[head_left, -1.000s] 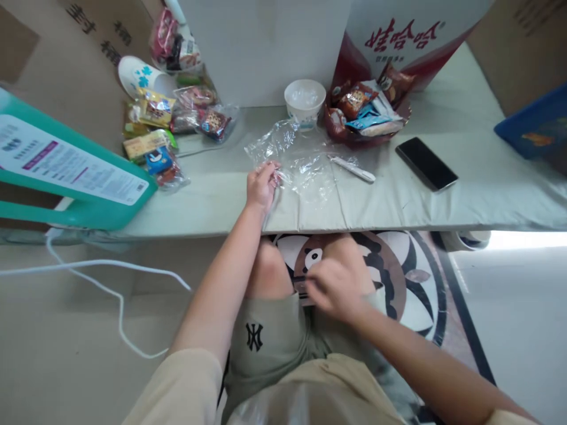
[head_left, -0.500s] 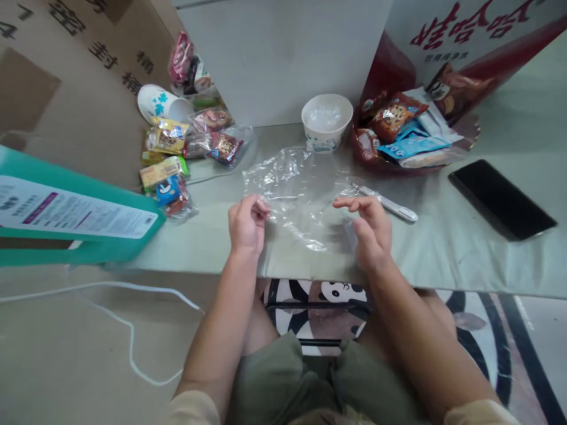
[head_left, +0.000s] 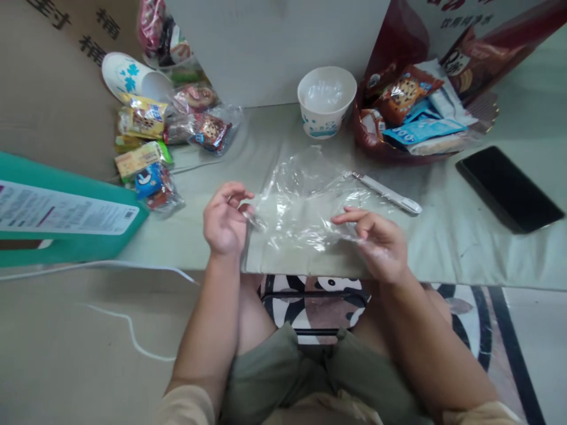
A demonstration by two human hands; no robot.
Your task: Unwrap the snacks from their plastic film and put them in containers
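Your left hand (head_left: 225, 221) and right hand (head_left: 376, 242) pinched the flimsy, slippery clear plastic bag (head_left: 301, 206) by its edges, centre frame.

head-worn camera looks steeply down, close over the table edge (head_left: 443, 271), facing the white box (head_left: 274, 47) behind.

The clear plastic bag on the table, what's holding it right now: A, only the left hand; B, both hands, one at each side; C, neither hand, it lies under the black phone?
B: the left hand pinches the clear plastic bag at its left edge while the right hand grips its right side.
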